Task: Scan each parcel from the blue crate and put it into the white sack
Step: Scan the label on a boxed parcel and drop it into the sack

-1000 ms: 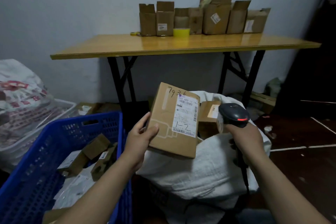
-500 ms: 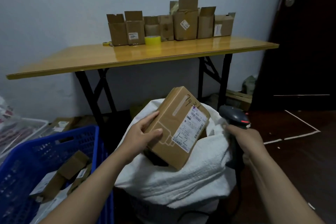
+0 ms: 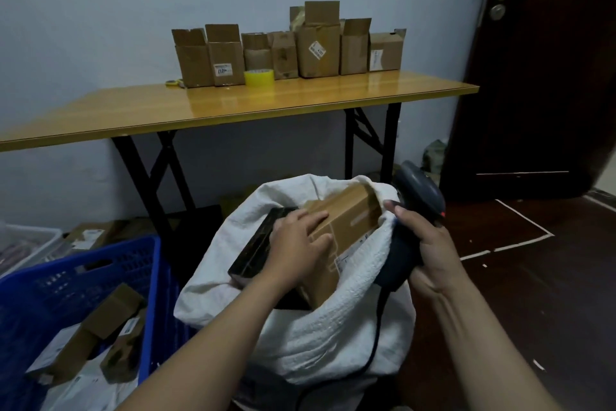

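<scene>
My left hand holds a brown cardboard parcel inside the open mouth of the white sack; fingers lie over its top, thumb on its near side. A dark flat box sits in the sack beside it, under my hand. My right hand grips the dark barcode scanner at the sack's right rim; its cable hangs down the sack. The blue crate at lower left holds several brown parcels and white mailers.
A wooden folding table stands behind the sack with several open cartons and a yellow tape roll. A dark door is at right. A clear bin and boxes lie at left on the floor.
My left hand has lowered the parcel from above the sack down into its mouth, label now turned away. The scanner hand moved up to the sack's right rim. The view shifted right.
</scene>
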